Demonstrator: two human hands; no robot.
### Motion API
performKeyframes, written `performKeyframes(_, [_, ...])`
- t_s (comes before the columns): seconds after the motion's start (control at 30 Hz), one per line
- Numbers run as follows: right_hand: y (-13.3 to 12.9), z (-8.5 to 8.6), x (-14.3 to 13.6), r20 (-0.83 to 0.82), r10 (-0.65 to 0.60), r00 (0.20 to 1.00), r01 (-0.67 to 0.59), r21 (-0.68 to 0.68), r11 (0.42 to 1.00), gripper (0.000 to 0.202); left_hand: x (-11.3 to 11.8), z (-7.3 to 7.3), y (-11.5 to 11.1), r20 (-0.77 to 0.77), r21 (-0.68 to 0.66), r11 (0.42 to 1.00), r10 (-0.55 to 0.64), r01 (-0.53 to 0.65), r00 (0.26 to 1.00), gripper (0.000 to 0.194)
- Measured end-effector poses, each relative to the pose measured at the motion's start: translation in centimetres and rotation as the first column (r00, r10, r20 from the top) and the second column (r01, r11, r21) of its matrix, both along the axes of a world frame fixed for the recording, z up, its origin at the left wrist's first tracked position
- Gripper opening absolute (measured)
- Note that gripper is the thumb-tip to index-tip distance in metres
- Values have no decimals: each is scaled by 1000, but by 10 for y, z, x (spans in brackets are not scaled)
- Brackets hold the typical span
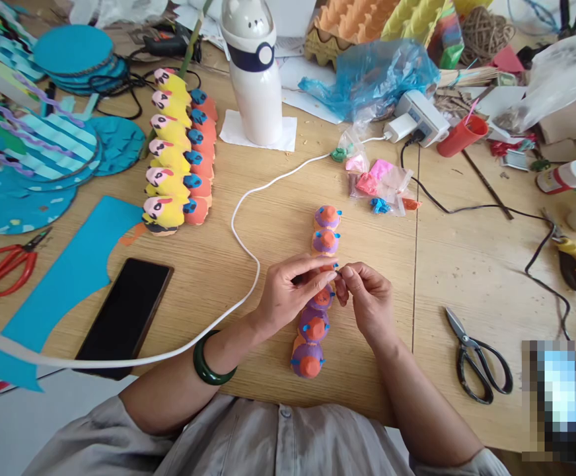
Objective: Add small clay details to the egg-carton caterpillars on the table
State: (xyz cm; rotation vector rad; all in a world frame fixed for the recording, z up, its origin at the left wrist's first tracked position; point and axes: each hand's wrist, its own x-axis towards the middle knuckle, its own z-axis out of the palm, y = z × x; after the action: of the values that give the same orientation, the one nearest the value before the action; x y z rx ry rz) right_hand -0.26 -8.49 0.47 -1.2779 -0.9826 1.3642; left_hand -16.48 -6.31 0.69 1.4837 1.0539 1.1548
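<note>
Looks like a craft workshop: wood counter (pixel 446 264) with painted egg-cup strip (pixel 326 239), egg cartons (pixel 355 23), twine ball (pixel 486 36), blue discs (pixel 73 49), bagged clay-like lumps (pixel 367 182), 2 pairs of scissors (pixel 465 340).

Left hand (pixel 284 289) meets right hand (pixel 371 299) over purple figures (pixel 314 328).

I see one bumpy strip (pixel 314 328) lying on the wood tabletop (pixel 446 258), running away from the near edge, far end angled slightly right. I count six purple bumps, orange centers, blue side bits; middle partly hidden.
</note>
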Motion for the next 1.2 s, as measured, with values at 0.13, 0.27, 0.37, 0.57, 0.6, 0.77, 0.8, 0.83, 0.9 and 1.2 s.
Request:
performKeyframes(0.13, [0,2,-1,32,4,999,-4,3,1000,39,1,-1,0,17,19,1000,-5,5,1000,12])
performKeyframes(0.27, [0,3,-1,41,40,998,-40,-1,999,41,0,-3,0,0,68,997,27,-27,1000,7])
performKeyframes(0.37, [0,3,-1,9,38,999,-38,-1,999,35,-1,-4,1,-7,73,996,47,-46,999,8])
performKeyframes(0.57, [0,2,-1,-14,12,1000,-12,9,1000,31,-3,1,0,58,-89,996,-1,6,998,19])
performKeyframes(0.6, [0,2,-1,-11,7,1000,-7,11,1000,31,-3,1,0,70,-129,992,1,8,998,23])
performKeyframes(0.77, [0,1,-1,-14,17,1000,-17,15,1000,30,-2,2,0,88,-176,984,-5,21,996,21])
performKeyframes(0.8, [0,2,-1,-16,24,1000,-24,17,1000,30,-2,1,0,89,-164,986,-13,27,996,18])
performKeyframes(0.83, [0,2,-1,-16,28,999,-28,19,999,30,-2,1,1,89,-148,989,-16,29,996,16])
performKeyframes(0.9, [0,2,0,-10,36,999,-35,19,999,30,-1,0,1,84,-108,994,-8,17,996,13])
performKeyframes(1.2, [0,3,-1,-30,19,999,-17,44,999,18,-2,-4,0,2,47,997,57,-58,998,11])
